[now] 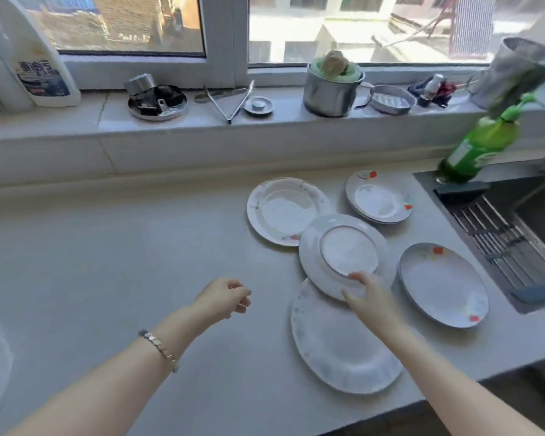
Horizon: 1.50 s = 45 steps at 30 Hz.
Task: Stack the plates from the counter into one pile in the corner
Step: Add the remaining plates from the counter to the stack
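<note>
The counter spreads pale under both hands. Beneath the right forearm lies the oval platter, the biggest dish. Right of the right hand sits a flowered plate; beyond it lie a rimmed plate and a deeper plate. The right hand grips the near edge of a tilted plate, which overlaps the platter. The left hand hovers empty, fingers loosely curled.
</note>
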Tool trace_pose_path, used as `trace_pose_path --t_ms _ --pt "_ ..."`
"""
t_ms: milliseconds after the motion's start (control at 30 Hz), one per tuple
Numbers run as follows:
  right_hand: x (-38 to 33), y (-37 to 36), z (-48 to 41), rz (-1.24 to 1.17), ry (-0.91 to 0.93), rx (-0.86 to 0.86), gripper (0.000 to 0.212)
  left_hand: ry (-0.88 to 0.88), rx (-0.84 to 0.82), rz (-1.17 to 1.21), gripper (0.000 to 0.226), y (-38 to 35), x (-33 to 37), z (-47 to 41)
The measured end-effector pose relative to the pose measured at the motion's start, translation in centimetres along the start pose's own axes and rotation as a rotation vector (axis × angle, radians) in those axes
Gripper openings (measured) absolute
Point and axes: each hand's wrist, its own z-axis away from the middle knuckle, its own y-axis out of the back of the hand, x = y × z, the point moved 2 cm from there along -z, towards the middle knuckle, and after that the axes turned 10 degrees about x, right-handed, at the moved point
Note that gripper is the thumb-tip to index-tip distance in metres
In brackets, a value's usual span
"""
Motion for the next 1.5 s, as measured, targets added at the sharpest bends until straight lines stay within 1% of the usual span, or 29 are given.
trace_pose_path --t_ms 33,100,133,167,200,267,333,367,400,467,567,600,633,700,733,800,833,867,900,933,1000,1100,1133,1200,1233,1333,1400,1433,1500 --pt "1.9 0.7 -1.2 0.105 0.024 0.02 0.047 0.039 -0.012 0.026 0.016 -1.5 0.5 0.0" --pt "4.8 1.5 -3.4 0.281 0.026 0.0 0.066 0.093 -0.021 0.051 0.017 -3.9 1.1 0.0" --pt "6.0 1.6 -4.4 0.281 -0.037 -0.008 0.073 0.116 -0.019 0.056 0.017 -4.8 1.2 0.0" --pt "6.8 1.6 -5.4 0.199 -0.152 0.0 0.074 0.138 -0.014 0.063 0.016 -5.5 1.3 0.0" --pt "7.5 1.6 -6.3 0.082 -0.301 0.022 0.071 0.16 -0.006 0.074 0.015 -6.2 1.4 -0.1" --pt "8.7 1.3 -7.9 -0.09 -0.555 0.075 0.055 0.211 0.016 0.094 0.012 -7.1 1.6 -0.2" --pt "9.5 1.0 -8.8 -0.183 -0.657 0.11 0.031 0.244 0.039 0.11 0.011 -7.7 1.9 -0.3" --pt "9.8 0.8 -9.2 -0.204 -0.669 0.119 0.023 0.252 0.05 0.118 0.012 -7.9 2.1 -0.3" --pt "9.8 0.8 -9.5 -0.217 -0.665 0.119 0.022 0.256 0.063 0.123 0.014 -8.0 2.2 -0.4" --pt "9.5 1.1 -10.4 -0.209 -0.564 0.13 0.036 0.26 0.084 0.121 0.015 -8.2 2.3 -0.6" --pt "8.1 1.8 -12.6 -0.131 -0.227 0.159 0.05 0.269 0.088 0.114 0.012 -8.7 2.2 -0.8" --pt "7.6 1.7 -13.5 -0.065 -0.118 0.122 0.056 0.275 0.092 0.12 0.012 -8.9 2.1 -0.9" --pt "7.1 1.3 -14.4 -0.003 -0.047 0.053 0.064 0.282 0.094 0.123 0.012 -9.0 2.0 -1.1" --pt "6.2 0.6 -16.0 0.074 -0.033 -0.105 0.083 0.297 0.099 0.125 0.012 -9.2 1.9 -1.4" --pt "5.8 0.4 -16.7 0.092 -0.067 -0.153 0.088 0.302 0.104 0.131 0.011 -9.2 1.8 -1.5" --pt "5.3 0.4 -18.1 0.059 -0.206 -0.204 0.09 0.308 0.116 0.143 0.011 -9.3 1.7 -1.8" --pt "5.4 0.5 -18.8 0.02 -0.291 -0.228 0.088 0.315 0.123 0.146 0.011 -9.4 1.6 -2.0" --pt "5.4 0.8 -19.3 -0.038 -0.355 -0.254 0.079 0.323 0.125 0.147 0.011 -9.5 1.6 -2.2" --pt "5.6 1.0 -19.7 -0.091 -0.396 -0.272 0.063 0.332 0.119 0.147 0.012 -9.8 1.6 -2.4" --pt "5.8 1.2 -19.8 -0.133 -0.416 -0.289 0.053 0.342 0.106 0.141 0.014 -10.1 1.5 -2.6" --pt "6.6 1.3 -19.9 -0.201 -0.436 -0.349 0.055 0.359 0.056 0.126 0.017 -11.0 1.3 -2.8" --pt "7.0 2.1 -19.6 -0.269 -0.389 -0.396 0.035 0.377 -0.002 0.147 0.016 -12.3 1.1 -3.1" --pt "6.9 2.4 -19.5 -0.293 -0.371 -0.415 0.035 0.374 -0.002 0.165 0.015 -12.6 1.1 -3.2" --pt "6.9 3.0 -19.3 -0.347 -0.355 -0.439 0.045 0.37 0.011 0.17 0.016 -13.2 0.8 -3.6" --pt "6.8 3.2 -19.3 -0.378 -0.343 -0.446 0.043 0.369 0.027 0.161 0.019 -13.4 0.6 -3.9" --pt "6.0 4.2 -18.7 -0.498 -0.335 -0.474 0.029 0.375 0.069 0.144 0.031 -13.8 -0.3 -4.6" --pt "5.4 4.9 -18.3 -0.547 -0.348 -0.444 0.02 0.331 0.097 0.112 0.035 -14.0 -0.8 -4.9" --pt "5.3 5.2 -18.1 -0.56 -0.357 -0.42 0.019 0.293 0.106 0.083 0.035 -14.1 -1.0 -5.0" --pt "5.0 5.8 -17.6 -0.585 -0.367 -0.381 0.024 0.238 0.139 0.087 0.034 -14.3 -1.0 -4.9"
